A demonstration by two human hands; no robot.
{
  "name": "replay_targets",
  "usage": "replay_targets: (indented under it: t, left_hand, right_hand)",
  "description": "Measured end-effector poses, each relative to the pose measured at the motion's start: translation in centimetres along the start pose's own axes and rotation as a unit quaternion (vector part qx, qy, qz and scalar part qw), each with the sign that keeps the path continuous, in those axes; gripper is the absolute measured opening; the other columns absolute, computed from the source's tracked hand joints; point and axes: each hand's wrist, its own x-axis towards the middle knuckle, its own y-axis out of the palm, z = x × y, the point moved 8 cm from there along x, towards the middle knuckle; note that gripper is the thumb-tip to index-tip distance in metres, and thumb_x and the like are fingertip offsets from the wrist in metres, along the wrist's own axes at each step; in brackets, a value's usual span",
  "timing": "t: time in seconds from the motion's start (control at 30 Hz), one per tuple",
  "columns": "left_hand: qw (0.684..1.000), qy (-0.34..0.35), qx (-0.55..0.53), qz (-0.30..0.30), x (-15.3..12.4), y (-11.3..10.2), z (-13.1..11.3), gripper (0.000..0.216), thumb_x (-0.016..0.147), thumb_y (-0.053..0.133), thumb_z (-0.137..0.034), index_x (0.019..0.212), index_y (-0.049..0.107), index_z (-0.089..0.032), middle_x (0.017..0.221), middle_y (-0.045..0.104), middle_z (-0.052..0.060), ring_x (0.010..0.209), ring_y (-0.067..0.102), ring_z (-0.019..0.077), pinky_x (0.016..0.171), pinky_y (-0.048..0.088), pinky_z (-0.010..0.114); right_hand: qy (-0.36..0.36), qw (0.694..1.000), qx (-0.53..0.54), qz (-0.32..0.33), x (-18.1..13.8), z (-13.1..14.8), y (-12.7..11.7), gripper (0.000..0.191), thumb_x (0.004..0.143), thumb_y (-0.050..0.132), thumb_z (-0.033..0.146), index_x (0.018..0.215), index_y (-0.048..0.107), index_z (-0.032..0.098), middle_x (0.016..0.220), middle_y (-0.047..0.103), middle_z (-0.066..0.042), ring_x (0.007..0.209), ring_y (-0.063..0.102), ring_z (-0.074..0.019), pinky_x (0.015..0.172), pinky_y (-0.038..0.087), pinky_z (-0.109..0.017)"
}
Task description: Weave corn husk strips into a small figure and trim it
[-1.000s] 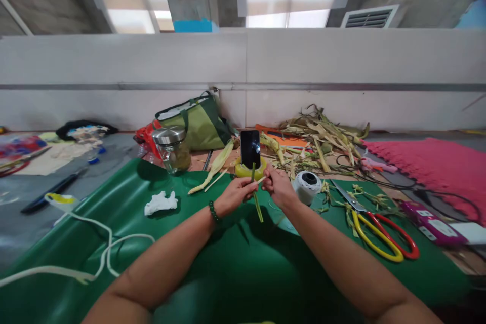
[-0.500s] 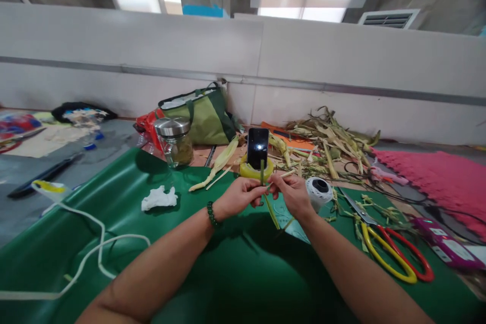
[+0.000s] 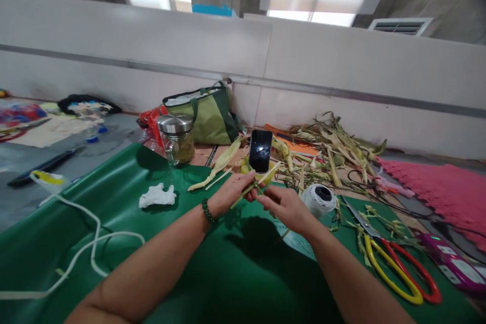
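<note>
Both hands meet above the middle of the green mat (image 3: 114,202) that covers the desk. The left hand (image 3: 231,193) pinches a pale green leaf strip (image 3: 269,177) between thumb and fingers. The right hand (image 3: 285,205) closes its fingertips on the same strip just beside it. Whether the strip is folded or knotted there I cannot tell. A phone (image 3: 260,150) stands just behind, toward the desk's far edge. A white thread spool (image 3: 321,199) sits near the right hand, scissors (image 3: 395,268) lie by the right edge, and a jar (image 3: 176,139) stands at the mat's far left corner.
</note>
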Motion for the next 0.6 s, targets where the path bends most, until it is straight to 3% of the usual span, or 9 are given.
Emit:
replay_targets:
  t: [0.07, 0.17, 0.3, 0.37, 0.47, 0.53, 0.6]
  left_hand:
    - [0.999, 0.007, 0.033, -0.001, -0.1, 0.0, -0.1, 0.047, 0.067, 0.07, -0.058, 0.072, 0.067, -0.012, 0.055, 0.059, 0.0, 0.05, 0.05, 0.0098, 0.051, 0.04, 0.023]
    - [0.998, 0.0, 0.062, -0.01, -0.3, -0.1, 0.0, 0.036, 0.066, 0.076, -0.047, 0.068, 0.065, -0.012, 0.051, 0.056, -0.002, 0.046, 0.047, 0.0083, 0.047, 0.037, 0.021]
    - [0.999, -0.033, 0.022, -0.012, -0.4, -0.2, 0.5, 0.031, 0.067, 0.076, -0.041, 0.068, 0.065, -0.013, 0.048, 0.056, -0.002, 0.044, 0.05, 0.0086, 0.048, 0.04, 0.022]
    - [0.999, -0.042, -0.002, -0.012, -0.4, -0.2, 0.5, 0.031, 0.064, 0.079, -0.041, 0.066, 0.065, -0.013, 0.047, 0.057, -0.002, 0.045, 0.051, 0.0088, 0.05, 0.042, 0.022]
    - [0.997, -0.047, -0.056, -0.023, -0.3, -0.6, 0.3, 0.035, 0.061, 0.081, -0.043, 0.068, 0.067, -0.012, 0.055, 0.065, 0.002, 0.052, 0.057, 0.0109, 0.059, 0.047, 0.024]
    - [0.993, -0.043, -0.098, -0.039, -0.2, -1.0, 0.0, 0.039, 0.061, 0.08, -0.046, 0.075, 0.07, -0.012, 0.063, 0.07, 0.006, 0.061, 0.063, 0.0147, 0.067, 0.05, 0.027]
    - [0.99, -0.022, -0.127, -0.054, -0.2, -1.3, -0.4, 0.043, 0.064, 0.078, -0.05, 0.081, 0.072, -0.011, 0.067, 0.072, 0.008, 0.071, 0.067, 0.0185, 0.075, 0.05, 0.029]
  right_hand:
    - [-0.035, 0.994, -0.104, 0.005, -0.4, 0.9, 0.4, 0.041, 0.095, 0.04, 0.046, 0.07, 0.057, 0.018, 0.058, 0.058, -0.001, 0.052, 0.05, -0.0124, 0.051, 0.029, -0.024]
    - [-0.09, 0.977, -0.192, 0.006, -0.7, 1.9, 0.9, 0.046, 0.101, 0.026, 0.037, 0.072, 0.056, 0.019, 0.058, 0.057, -0.001, 0.052, 0.049, -0.0127, 0.053, 0.026, -0.027]
    - [-0.127, 0.973, -0.192, 0.015, -0.8, 2.5, 0.9, 0.053, 0.101, 0.017, 0.04, 0.067, 0.052, 0.019, 0.057, 0.053, -0.001, 0.051, 0.045, -0.0128, 0.054, 0.027, -0.027]
    - [-0.103, 0.986, -0.127, 0.017, -0.6, 2.1, 0.6, 0.054, 0.1, 0.019, 0.047, 0.064, 0.049, 0.02, 0.057, 0.052, -0.001, 0.052, 0.045, -0.0124, 0.053, 0.029, -0.026]
    - [0.028, 0.994, 0.083, 0.061, -0.2, -0.1, 0.8, 0.058, 0.093, 0.025, 0.063, 0.062, 0.049, 0.02, 0.052, 0.05, 0.0, 0.047, 0.047, -0.0115, 0.048, 0.034, -0.024]
    - [0.116, 0.947, 0.256, 0.154, -0.5, -1.1, 2.6, 0.068, 0.086, 0.023, 0.075, 0.064, 0.053, 0.018, 0.051, 0.054, -0.002, 0.045, 0.051, -0.0122, 0.045, 0.038, -0.024]
    - [0.155, 0.887, 0.363, 0.238, -1.0, -0.9, 4.4, 0.071, 0.078, 0.034, 0.081, 0.07, 0.059, 0.015, 0.056, 0.059, -0.003, 0.047, 0.056, -0.0132, 0.045, 0.043, -0.025]
